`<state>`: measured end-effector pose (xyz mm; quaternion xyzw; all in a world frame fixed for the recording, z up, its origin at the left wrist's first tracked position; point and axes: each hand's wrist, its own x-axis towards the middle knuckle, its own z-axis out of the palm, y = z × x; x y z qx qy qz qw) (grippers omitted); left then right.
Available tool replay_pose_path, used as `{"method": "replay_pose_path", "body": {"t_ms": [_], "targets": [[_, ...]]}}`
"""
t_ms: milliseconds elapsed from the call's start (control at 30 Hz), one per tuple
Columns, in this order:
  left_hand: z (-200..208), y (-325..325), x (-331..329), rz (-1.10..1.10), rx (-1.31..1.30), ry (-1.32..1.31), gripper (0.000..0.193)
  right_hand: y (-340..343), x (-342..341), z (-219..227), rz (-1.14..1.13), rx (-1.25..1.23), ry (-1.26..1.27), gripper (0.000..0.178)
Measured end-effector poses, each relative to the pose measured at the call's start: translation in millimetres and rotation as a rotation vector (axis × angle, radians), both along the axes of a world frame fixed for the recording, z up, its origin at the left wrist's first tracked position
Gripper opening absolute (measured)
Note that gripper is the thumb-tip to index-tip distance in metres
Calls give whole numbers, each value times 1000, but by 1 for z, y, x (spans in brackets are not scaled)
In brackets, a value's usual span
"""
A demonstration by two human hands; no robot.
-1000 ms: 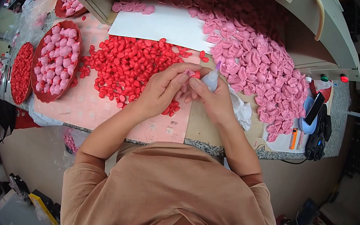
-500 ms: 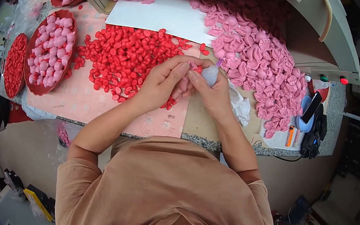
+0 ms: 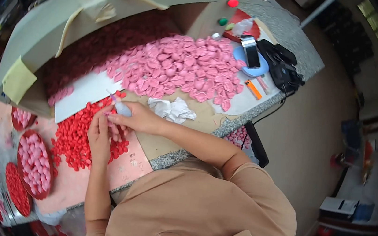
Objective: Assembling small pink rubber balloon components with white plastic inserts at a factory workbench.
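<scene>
Above the heap of small red pieces (image 3: 77, 139), my two hands are held close together. My left hand (image 3: 100, 130) has its fingers closed on a small pink piece (image 3: 108, 114), mostly covered by the fingertips. In my right hand (image 3: 139, 117) rests a small translucent squeeze bottle (image 3: 123, 109) with a thin purple tip, pointing up and away to the left. The right thumb reaches to the pink piece as well. Beyond the hands spreads a large pile of pink hollow shell-like pieces (image 3: 181, 67). Whether a red piece sits within the pink one cannot be made out.
Red oval trays stand at the left, one with pink-and-red pieces (image 3: 35, 163), another with red pieces (image 3: 17, 189). A crumpled white tissue (image 3: 173, 110) lies right of my hands. Farther right are an orange lighter (image 3: 253, 90), a phone (image 3: 250, 52) and a grey box housing (image 3: 118, 3).
The whole view has swung round, so bench and piles now appear tilted and shifted left. Both hands stay together, still holding the bottle and the pink piece.
</scene>
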<state>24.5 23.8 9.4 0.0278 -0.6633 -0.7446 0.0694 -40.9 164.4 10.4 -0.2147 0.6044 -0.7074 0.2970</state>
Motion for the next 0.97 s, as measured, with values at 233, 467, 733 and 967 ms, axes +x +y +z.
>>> {"method": "replay_pose_path", "body": {"t_ms": [233,467,733,967], "targets": [[13,35,48,-54,-43,110,38,36,64,18,-76,-135,72,26],[19,65,103,31,215,-10,37,49,122,12,-157,-130,108,24],[13,68,115,-166,379,-77,37,58,139,3,-130,-215,-39,26],[10,59,105,-129,-28,-41,40,60,120,-13,-95,-91,97,34]]}}
